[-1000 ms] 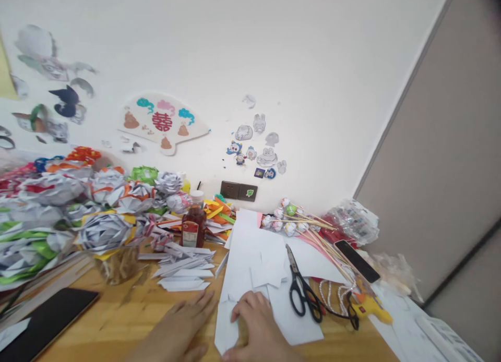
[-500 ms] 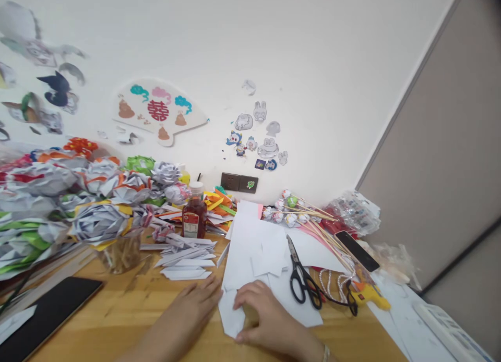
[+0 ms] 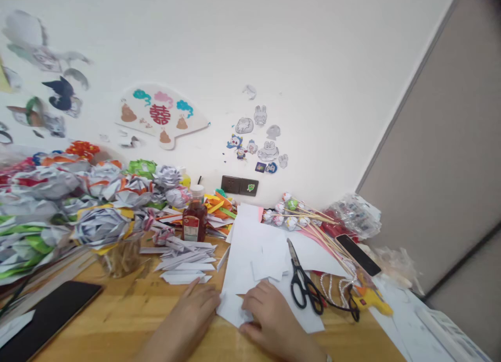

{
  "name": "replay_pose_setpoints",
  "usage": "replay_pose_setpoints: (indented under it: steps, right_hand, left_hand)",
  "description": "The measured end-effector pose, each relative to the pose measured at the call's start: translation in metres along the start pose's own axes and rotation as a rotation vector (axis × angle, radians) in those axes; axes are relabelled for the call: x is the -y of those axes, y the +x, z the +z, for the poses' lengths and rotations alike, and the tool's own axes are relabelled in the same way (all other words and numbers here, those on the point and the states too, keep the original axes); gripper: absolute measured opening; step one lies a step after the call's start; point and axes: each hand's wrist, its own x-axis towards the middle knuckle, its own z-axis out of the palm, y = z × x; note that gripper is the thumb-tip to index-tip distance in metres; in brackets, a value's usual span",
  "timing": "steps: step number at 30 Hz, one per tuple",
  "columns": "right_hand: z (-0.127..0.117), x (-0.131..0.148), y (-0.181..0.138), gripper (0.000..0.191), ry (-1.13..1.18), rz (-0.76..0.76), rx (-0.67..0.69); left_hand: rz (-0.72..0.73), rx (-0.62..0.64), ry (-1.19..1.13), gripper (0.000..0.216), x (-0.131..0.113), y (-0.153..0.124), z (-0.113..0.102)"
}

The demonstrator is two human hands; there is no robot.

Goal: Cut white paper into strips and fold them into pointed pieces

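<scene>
A small piece of white paper [image 3: 230, 311] lies at the front of the table, part of it folded or curled up. My left hand [image 3: 198, 309] rests flat at its left edge, fingers stretched out. On the other side, my right hand [image 3: 271, 315] bends over the paper with thumb and fingers curled onto its right part, which they hide. Beyond the hands are a long white sheet [image 3: 243, 252] and smaller white paper pieces [image 3: 270, 260]. Black-handled scissors [image 3: 300, 281] lie right of them, blades pointing away.
Folded white paper strips [image 3: 186, 260] lie left of the sheets, near a red-brown bottle [image 3: 194, 218]. Paper flowers [image 3: 104, 226] crowd the left side. To the right are lollipops on sticks [image 3: 291, 221], a phone [image 3: 358, 254] and a yellow glue gun [image 3: 373, 299]. A black slab [image 3: 50, 317] lies front left.
My right hand has closed from a wide arch over the paper to a curled grip on its right part. My left hand has slid slightly nearer to me.
</scene>
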Motion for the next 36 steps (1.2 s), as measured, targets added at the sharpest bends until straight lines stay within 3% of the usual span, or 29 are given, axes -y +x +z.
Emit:
replay_pose_setpoints:
  steps: [3, 5, 10, 16, 24, 27, 31, 36]
  right_hand:
    - [0.002, -0.003, 0.000, 0.024, -0.019, 0.002, 0.022]
    - [0.003, -0.005, -0.001, 0.029, 0.010, 0.005, 0.032]
    - [0.004, -0.009, -0.002, 0.025, 0.092, 0.089, 0.032]
    - [0.002, -0.013, -0.004, 0.022, 0.148, 0.063, 0.075]
    - [0.005, -0.006, -0.003, 0.015, 0.059, -0.021, 0.011]
    - [0.003, -0.001, -0.002, 0.016, 0.101, 0.054, -0.010]
    - [0.003, 0.003, -0.001, 0.015, 0.127, 0.151, -0.005]
    - [0.006, 0.002, -0.001, 0.017, 0.147, 0.225, 0.011]
  left_hand:
    - [0.094, -0.172, 0.041, 0.023, 0.005, -0.001, 0.009]
    - [0.129, -0.242, 0.073, 0.033, 0.008, -0.001, 0.013]
    - [0.167, -0.331, 0.109, 0.057, 0.008, 0.001, 0.016]
    - [0.169, -0.369, 0.130, 0.057, 0.009, 0.000, 0.024]
    - [0.156, -0.283, 0.146, 0.032, 0.007, -0.001, 0.027]
    - [0.152, -0.233, 0.147, 0.017, 0.006, -0.002, 0.027]
    - [0.139, -0.190, 0.132, 0.024, 0.005, -0.001, 0.028]
    - [0.056, -0.097, 0.061, 0.014, 0.000, 0.002, 0.023]
